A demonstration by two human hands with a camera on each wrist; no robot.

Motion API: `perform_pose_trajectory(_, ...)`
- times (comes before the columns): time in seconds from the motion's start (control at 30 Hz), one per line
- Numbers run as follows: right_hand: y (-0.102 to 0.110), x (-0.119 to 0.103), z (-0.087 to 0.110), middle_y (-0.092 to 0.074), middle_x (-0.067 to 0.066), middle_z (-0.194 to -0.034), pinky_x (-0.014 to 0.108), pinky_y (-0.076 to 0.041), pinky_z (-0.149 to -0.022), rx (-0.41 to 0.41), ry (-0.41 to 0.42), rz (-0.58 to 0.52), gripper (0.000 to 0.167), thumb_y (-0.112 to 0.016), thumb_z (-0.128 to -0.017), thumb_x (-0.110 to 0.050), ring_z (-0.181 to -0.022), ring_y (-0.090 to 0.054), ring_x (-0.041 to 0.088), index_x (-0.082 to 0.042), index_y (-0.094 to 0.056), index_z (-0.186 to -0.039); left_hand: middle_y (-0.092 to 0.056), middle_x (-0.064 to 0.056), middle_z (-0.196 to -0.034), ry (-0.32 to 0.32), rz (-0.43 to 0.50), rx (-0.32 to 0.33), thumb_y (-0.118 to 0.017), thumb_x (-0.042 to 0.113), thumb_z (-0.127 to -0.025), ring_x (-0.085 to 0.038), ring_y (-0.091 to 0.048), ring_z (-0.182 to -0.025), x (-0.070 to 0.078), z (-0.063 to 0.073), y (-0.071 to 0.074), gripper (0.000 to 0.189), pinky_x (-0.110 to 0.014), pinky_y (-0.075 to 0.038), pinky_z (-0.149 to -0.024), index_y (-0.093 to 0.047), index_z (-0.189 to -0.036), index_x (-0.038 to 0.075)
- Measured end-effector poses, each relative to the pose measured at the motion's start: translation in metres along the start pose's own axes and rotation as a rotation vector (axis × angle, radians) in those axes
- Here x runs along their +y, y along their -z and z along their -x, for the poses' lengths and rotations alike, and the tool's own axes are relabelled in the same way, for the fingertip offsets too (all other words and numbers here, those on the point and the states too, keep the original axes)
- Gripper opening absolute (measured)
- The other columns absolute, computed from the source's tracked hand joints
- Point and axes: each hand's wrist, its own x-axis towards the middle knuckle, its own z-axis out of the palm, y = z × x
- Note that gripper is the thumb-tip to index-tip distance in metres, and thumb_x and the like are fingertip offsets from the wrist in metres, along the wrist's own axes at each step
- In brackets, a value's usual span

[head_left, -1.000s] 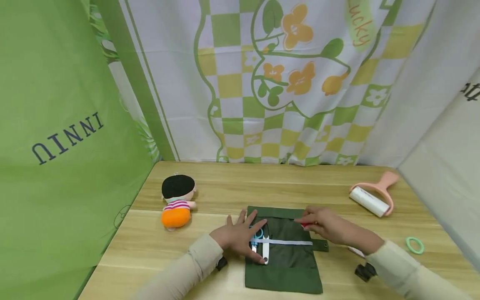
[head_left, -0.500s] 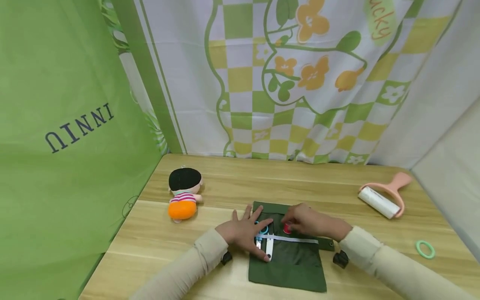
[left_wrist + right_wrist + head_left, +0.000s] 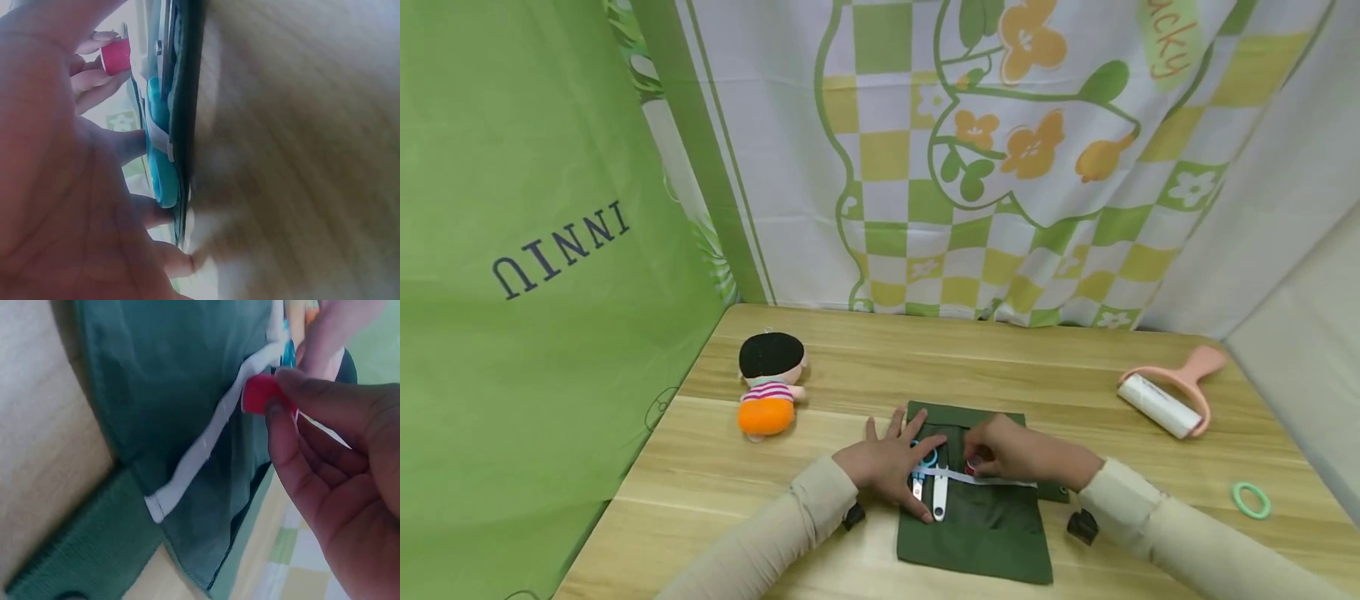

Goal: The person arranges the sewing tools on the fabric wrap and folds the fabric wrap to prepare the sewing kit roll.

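A dark green fabric pouch (image 3: 973,537) lies unfolded on the table, crossed by a white elastic band (image 3: 199,453). Blue-handled scissors (image 3: 164,178) and a slim white tool (image 3: 940,497) sit under the band on the pouch's left side. My left hand (image 3: 887,465) rests with spread fingers over the pouch's left edge, partly covering the scissors. Between thumb and fingertips, my right hand (image 3: 1017,450) pinches a small red thread spool (image 3: 259,395), right at the band's upper edge, to the right of the white tool. The right fingers hide part of the spool in the head view.
Toward the back left of the wooden table (image 3: 850,367) lies a doll (image 3: 767,387) with an orange bottom. A pink-handled lint roller (image 3: 1161,404) is at the back right, and a mint-green ring (image 3: 1251,500) near the right edge. Curtains (image 3: 887,158) hang behind.
My right hand has carried the red spool left and down, from the pouch's upper right to the elastic band. My left hand stays on the pouch. The head view has shifted slightly.
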Motion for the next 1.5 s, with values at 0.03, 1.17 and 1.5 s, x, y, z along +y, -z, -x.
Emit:
perform_pose_trajectory(0.03,0.000,0.001,0.000,-0.069,-0.009,-0.080,0.015,-0.048,-0.059,0.000,-0.010,-0.034,0.007,-0.077,-0.087,-0.011,-0.066,-0.055,-0.006,-0.014,-0.072,-0.089,0.002,-0.005,-0.172,0.003,0.001,-0.002,-0.071,0.079,-0.071,-0.041,0.000,-0.157,0.000,0.000,0.000,0.113,-0.076,-0.019,-0.113,-0.013,-0.160,0.041)
perform_pose_trajectory(1.17,-0.013,0.010,0.019,-0.071,-0.006,-0.085,0.021,-0.052,-0.065,0.153,-0.163,-0.261,0.010,-0.072,-0.093,-0.018,-0.073,-0.061,-0.001,-0.010,-0.070,-0.099,-0.067,0.006,-0.100,-0.206,-0.013,0.350,-0.068,0.038,-0.095,-0.012,-0.056,-0.095,0.025,-0.017,0.015,0.020,-0.034,-0.048,-0.081,-0.078,-0.107,0.026)
perform_pose_trajectory(1.5,-0.021,0.009,0.023,-0.073,-0.005,-0.087,0.020,-0.054,-0.067,0.231,-0.149,-0.205,0.012,-0.078,-0.087,-0.015,-0.076,-0.064,-0.003,-0.013,-0.070,-0.096,-0.065,0.016,-0.088,-0.230,0.083,0.285,-0.077,0.041,-0.087,-0.006,-0.042,-0.088,0.033,-0.037,0.003,0.011,-0.029,-0.028,-0.074,-0.082,-0.089,0.031)
